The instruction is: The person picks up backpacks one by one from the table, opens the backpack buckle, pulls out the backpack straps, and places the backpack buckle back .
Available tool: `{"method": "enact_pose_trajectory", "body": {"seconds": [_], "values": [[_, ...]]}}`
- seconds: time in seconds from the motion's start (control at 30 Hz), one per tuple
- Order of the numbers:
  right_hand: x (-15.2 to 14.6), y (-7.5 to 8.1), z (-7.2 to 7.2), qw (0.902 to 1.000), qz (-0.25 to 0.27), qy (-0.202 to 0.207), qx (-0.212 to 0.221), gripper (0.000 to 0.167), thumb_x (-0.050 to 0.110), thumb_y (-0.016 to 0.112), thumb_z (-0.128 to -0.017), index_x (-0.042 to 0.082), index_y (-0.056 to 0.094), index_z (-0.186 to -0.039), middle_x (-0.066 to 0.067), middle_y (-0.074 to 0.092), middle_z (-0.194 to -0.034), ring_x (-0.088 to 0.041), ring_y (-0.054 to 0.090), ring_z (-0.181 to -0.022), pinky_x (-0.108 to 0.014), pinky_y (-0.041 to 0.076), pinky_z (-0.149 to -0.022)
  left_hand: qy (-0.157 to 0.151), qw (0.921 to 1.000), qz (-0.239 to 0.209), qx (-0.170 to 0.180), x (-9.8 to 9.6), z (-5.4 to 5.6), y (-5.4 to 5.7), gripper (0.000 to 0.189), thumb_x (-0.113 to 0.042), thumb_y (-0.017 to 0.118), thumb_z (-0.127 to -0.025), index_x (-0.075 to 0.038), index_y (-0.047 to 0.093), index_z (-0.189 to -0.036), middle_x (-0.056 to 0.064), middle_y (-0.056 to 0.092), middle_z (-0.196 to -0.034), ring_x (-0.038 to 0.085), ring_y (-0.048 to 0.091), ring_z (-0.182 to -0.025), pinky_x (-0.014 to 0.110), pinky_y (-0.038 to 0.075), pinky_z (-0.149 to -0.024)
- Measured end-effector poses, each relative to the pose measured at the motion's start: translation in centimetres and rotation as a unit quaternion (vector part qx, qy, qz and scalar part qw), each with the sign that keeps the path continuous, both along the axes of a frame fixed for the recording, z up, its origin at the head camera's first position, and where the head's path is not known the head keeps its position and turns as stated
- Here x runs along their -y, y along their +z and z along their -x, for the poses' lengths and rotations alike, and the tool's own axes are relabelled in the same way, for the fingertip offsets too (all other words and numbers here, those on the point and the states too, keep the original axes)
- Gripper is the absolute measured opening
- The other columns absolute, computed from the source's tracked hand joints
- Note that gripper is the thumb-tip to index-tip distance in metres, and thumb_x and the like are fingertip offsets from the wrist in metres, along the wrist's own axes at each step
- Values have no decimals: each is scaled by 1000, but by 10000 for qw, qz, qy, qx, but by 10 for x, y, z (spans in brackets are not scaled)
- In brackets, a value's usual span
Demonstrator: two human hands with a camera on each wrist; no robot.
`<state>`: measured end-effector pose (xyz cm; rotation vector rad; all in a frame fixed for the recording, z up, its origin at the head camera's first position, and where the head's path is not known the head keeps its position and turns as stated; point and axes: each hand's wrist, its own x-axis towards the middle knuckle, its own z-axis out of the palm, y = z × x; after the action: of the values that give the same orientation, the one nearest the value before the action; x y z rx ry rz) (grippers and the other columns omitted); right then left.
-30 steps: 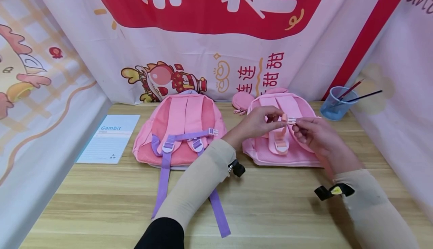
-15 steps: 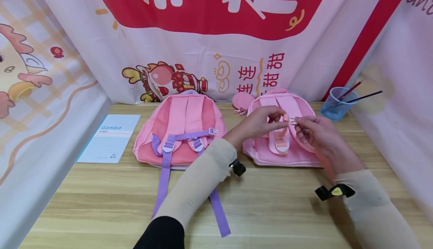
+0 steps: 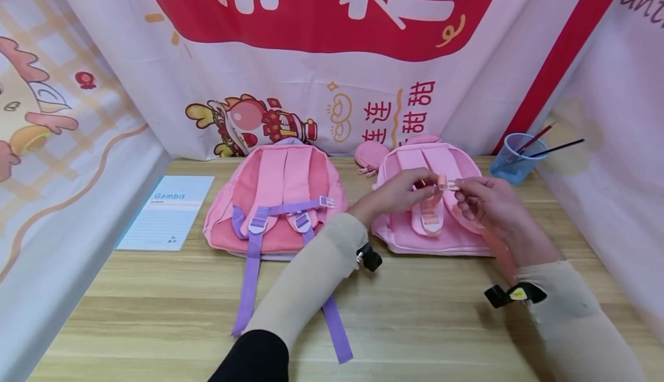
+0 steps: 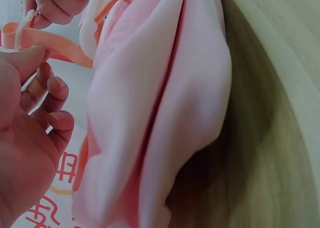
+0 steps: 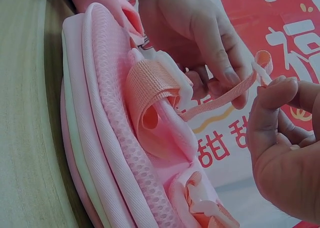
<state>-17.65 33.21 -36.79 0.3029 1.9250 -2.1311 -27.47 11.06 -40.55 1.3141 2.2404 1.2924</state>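
On the right of the table in the head view lies a pink backpack (image 3: 396,238), its shoulder straps facing up. Above it my left hand (image 3: 402,191) pinches a peach webbing strap (image 5: 215,103) between thumb and finger. The strap loops through a small white buckle (image 3: 451,185), whose prongs point right. My right hand (image 3: 490,204) pinches those prongs, its other fingers curled. In the left wrist view the left hand's lower fingers (image 4: 60,120) are loosely bent beside the bag. The right wrist view shows a white adjuster (image 5: 177,80) on the shoulder strap, webbing folded through it.
A second pink backpack (image 3: 275,197) with purple straps (image 3: 337,330) lies at left. Farther left is a notebook (image 3: 166,215). A round pink pouch (image 3: 372,155) touches the right bag's far side. A blue cup (image 3: 510,166) with two thin sticks stands at back right.
The buckle and right hand have shifted slightly to the right. The left fingertips now sit a little farther from the buckle's loop. Both bags lie as before.
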Motion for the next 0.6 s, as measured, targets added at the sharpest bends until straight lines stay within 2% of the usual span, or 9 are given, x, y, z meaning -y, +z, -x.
{"method": "enact_pose_trajectory", "body": {"seconds": [0.33,0.6], "values": [[-3,-2,-1,9999,119,-16,-45,22,31,63,-110,21,83,-104,2,72,-88,-12,62,-71,-20,58,-66,268,9989,-41,377,-8,0,-6,18,-11,60,-111,-4,72,-122,8,73,-117,12,62,-102,17,49,-91],[-9,0,-3,9996,268,-116,4,21,36,70,-106,20,83,-103,1,72,-86,-13,59,-68,-21,56,-63,223,9993,123,281,-14,-1,-6,14,-11,58,-111,-6,70,-117,7,72,-117,9,63,-105,14,49,-92]]}}
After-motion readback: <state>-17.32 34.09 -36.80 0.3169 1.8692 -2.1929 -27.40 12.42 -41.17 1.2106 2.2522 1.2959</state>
